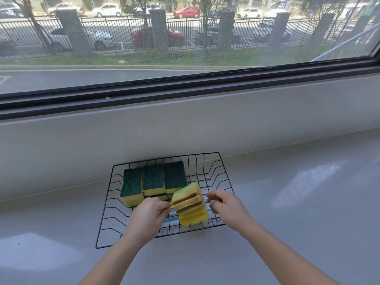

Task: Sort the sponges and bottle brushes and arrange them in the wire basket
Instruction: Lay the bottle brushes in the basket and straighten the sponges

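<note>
three green-topped sponges (153,182) sit in a row at the back left of a black wire basket (218,161) on a grey counter (298,202). the left hand (147,218) curls closed over the basket's front, pinching a thin yellow handle (169,207). beside it, a tilted stack of yellow sponges (190,203) stands in the basket. the right hand (227,205) hovers at its right edge, fingers bent; contact unclear.

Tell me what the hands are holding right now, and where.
Left hand grips a yellow handle leading to the stack of sponges. Right hand touches the stack's right side; a firm grip cannot be told.
</note>
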Available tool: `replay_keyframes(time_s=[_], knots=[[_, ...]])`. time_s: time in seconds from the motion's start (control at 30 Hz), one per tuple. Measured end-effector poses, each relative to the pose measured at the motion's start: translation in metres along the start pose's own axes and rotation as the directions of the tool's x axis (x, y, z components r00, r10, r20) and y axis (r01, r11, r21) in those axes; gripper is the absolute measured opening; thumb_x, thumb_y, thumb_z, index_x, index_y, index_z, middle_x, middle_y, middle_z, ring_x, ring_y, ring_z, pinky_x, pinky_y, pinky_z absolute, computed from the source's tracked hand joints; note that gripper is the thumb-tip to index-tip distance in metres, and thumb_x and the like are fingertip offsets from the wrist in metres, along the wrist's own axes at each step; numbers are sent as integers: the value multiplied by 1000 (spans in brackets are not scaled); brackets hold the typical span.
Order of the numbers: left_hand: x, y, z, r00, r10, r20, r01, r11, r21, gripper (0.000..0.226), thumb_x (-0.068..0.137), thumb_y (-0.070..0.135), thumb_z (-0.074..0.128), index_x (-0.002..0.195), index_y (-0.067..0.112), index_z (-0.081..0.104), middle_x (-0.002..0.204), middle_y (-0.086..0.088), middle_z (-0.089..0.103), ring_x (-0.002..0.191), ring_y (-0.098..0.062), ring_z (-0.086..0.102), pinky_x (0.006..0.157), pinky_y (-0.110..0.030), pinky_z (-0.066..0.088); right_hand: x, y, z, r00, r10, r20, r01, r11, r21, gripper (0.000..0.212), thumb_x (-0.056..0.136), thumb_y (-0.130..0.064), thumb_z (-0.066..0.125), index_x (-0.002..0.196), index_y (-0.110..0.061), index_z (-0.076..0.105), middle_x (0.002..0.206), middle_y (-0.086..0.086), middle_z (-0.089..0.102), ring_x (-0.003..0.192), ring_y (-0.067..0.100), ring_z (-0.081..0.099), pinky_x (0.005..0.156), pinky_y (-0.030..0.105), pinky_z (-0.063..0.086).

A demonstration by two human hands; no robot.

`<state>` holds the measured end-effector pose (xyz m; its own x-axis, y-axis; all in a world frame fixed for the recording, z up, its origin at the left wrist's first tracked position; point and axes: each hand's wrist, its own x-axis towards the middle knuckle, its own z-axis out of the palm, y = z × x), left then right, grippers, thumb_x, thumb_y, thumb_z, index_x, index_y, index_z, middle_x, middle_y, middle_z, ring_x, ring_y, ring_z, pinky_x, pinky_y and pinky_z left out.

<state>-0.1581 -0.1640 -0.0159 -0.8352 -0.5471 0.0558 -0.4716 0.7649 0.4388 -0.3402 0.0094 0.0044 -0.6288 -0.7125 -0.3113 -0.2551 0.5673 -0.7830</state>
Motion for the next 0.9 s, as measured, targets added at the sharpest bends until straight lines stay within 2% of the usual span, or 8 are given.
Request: replay_keyframes(time_s=[0.23, 0.43, 0.5, 0.6, 0.67, 0.73, 0.8, 0.9], knots=[[-5, -7, 7, 1000, -26, 3, 26, 1000, 2, 19, 96, 36, 54, 105, 36, 70, 85, 15, 62, 86, -11, 51, 73, -33, 50, -4, -3, 3, 1000, 6, 21, -6, 1000, -19, 31, 100, -15, 50, 127, -22, 64, 110, -11, 67, 102, 10, 64, 96, 40, 56], [-7, -14, 7, 997, -63, -42, 61, 996, -62, 30, 93, 42, 59, 121, 35, 66, 100, 18, 61, 99, -8, 51, 79, -25, 44, -5, -6, 4, 1000, 4, -7, -4, 1000, 14, 33, 100, -20, 51, 131, -22, 62, 113, -13, 65, 107, 10, 62, 99, 40, 53], [-8, -14, 5, 995, -81, -56, 76, 993, -86, 32, 92, 42, 61, 122, 35, 65, 100, 20, 60, 99, -6, 50, 79, -23, 41, -7, -8, 4, 999, -7, -41, 10, 997, 74, 30, 102, -28, 49, 126, -35, 65, 107, -20, 66, 105, 5, 62, 99, 39, 53], [-8, -14, 2, 995, -86, -45, 82, 992, -101, 33, 92, 43, 60, 124, 37, 64, 97, 21, 59, 97, -4, 50, 78, -23, 42, -7, -16, 7, 999, -14, -44, 19, 993, 116, 26, 103, -47, 42, 104, -65, 61, 103, -35, 67, 99, -7, 60, 97, 34, 53], [-8, -14, 1, 994, -94, -46, 88, 989, -122, 31, 92, 41, 61, 122, 35, 65, 97, 20, 59, 97, -5, 50, 79, -25, 44, -4, -19, 12, 1000, -7, -21, 9, 996, 87, 34, 101, -55, 39, 130, -51, 56, 124, -31, 60, 112, -2, 56, 102, 30, 46], [-11, -15, -2, 992, -106, -69, 95, 985, -147, 27, 91, 36, 64, 117, 34, 68, 97, 19, 60, 97, -7, 50, 79, -27, 45, -1, -22, 15, 1000, 9, 2, -9, 1000, 7, 48, 101, -56, 37, 140, -31, 51, 134, -15, 59, 109, 6, 51, 93, 30, 42], [-14, -19, -5, 985, -100, -140, 80, 987, -139, 22, 88, 26, 69, 110, 30, 72, 96, 16, 60, 95, -11, 51, 77, -29, 44, 0, -25, 18, 1000, -5, 21, 5, 1000, -23, 46, 102, -54, 37, 139, -31, 52, 134, -9, 61, 102, 4, 49, 85, 26, 42], [-20, -35, -14, 946, -63, -317, 54, 998, -37, 19, 86, 21, 68, 104, 19, 74, 99, 6, 63, 97, -22, 55, 81, -36, 46, 1, -24, 18, 1000, 6, 27, -5, 1000, -13, 45, 102, -53, 37, 140, -32, 52, 132, -9, 62, 114, 9, 54, 97, 33, 47]])
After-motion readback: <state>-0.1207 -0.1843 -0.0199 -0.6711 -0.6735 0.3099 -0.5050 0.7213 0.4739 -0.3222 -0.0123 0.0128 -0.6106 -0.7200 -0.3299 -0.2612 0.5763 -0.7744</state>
